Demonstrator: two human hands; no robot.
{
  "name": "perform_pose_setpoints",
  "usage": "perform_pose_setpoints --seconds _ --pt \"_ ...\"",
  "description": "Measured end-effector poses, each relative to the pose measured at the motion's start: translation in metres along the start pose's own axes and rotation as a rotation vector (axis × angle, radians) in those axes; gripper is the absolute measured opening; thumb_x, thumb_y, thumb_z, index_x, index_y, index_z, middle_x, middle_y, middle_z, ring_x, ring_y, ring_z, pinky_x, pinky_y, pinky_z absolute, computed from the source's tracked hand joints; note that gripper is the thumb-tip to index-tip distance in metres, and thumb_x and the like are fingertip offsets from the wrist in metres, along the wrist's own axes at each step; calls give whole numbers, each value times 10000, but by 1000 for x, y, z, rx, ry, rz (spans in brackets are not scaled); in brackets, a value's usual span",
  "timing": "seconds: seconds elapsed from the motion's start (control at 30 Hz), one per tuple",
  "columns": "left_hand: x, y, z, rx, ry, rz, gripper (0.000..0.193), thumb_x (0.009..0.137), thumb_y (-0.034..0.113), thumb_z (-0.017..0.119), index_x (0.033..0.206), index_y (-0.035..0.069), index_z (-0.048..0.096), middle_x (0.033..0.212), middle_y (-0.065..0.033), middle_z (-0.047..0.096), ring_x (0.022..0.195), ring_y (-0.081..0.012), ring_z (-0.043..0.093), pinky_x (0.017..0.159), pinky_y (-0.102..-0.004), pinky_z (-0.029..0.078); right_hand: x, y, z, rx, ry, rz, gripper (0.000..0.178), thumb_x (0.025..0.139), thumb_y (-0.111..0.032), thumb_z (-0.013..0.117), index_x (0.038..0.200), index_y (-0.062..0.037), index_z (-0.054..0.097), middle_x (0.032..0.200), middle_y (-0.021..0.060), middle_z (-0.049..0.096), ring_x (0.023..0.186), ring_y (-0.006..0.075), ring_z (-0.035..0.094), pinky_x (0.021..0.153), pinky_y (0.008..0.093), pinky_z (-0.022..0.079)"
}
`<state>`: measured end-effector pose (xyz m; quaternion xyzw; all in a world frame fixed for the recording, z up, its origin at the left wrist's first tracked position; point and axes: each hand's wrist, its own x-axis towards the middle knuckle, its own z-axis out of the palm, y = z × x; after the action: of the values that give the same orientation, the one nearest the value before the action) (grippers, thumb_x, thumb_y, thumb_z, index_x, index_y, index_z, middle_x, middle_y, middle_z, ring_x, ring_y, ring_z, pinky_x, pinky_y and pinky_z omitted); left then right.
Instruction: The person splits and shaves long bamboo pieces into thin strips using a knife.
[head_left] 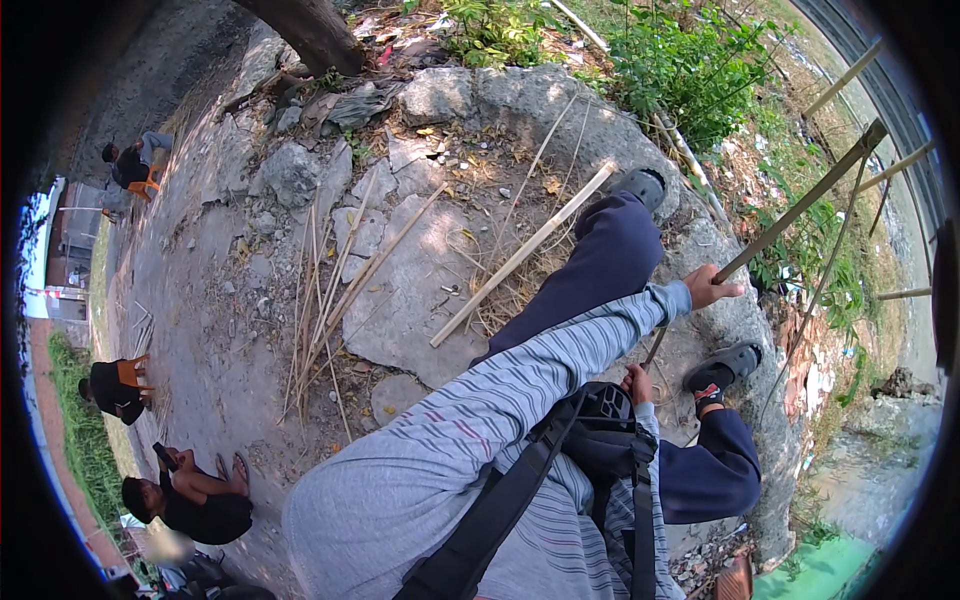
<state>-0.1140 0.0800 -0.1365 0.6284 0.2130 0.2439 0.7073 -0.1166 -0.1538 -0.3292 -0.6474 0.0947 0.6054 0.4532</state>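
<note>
A long brown bamboo strip (800,208) runs slantwise from the upper right toward my body. My left hand (712,288) is closed around it, the arm in its striped grey sleeve reaching across from the left. Below that forearm, my right hand (637,382) is closed on the thin lower part of the strip, near my black chest bag (605,425). Part of the strip between the hands is hidden behind my left sleeve. My legs are spread to either side of the strip, with a dark clog (725,367) beside its lower part.
A pale split bamboo pole (525,255) lies by my left leg. Several thin bamboo strips (350,270) rest on cracked concrete (400,320). Broken stone slabs (570,105) and green plants (690,70) border the spot. A seated person (205,495) and others are at the left.
</note>
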Motion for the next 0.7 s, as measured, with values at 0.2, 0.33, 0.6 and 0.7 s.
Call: perform_pose_setpoints --seconds 0.2,0.33,0.6,0.7 --pt "-4 1 3 9 33 4 603 817 563 719 550 101 438 546 42 348 534 -98 345 497 -345 284 19 1 -19 -42 9 73 214 868 -234 610 759 -126 460 539 -5 391 425 155 408 429 324 388" --pt "-1 -7 1 -9 31 8 601 836 544 714 544 102 429 541 42 352 532 -90 335 498 -342 278 18 6 -10 -97 64 7 203 866 -228 633 790 -97 499 562 13 447 446 164 462 435 331 417" --pt "0 -11 3 4 32 18 584 840 539 708 549 98 458 541 40 367 531 -89 333 498 -340 277 18 8 -8 -166 119 -54 204 858 -207 662 854 -34 554 599 51 515 474 189 522 443 353 453" --pt "0 -9 4 -1 25 16 588 838 545 706 546 101 453 539 42 359 528 -92 331 498 -340 277 20 9 -10 -156 111 -51 200 848 -193 668 858 -28 554 602 58 523 471 198 529 440 356 457"
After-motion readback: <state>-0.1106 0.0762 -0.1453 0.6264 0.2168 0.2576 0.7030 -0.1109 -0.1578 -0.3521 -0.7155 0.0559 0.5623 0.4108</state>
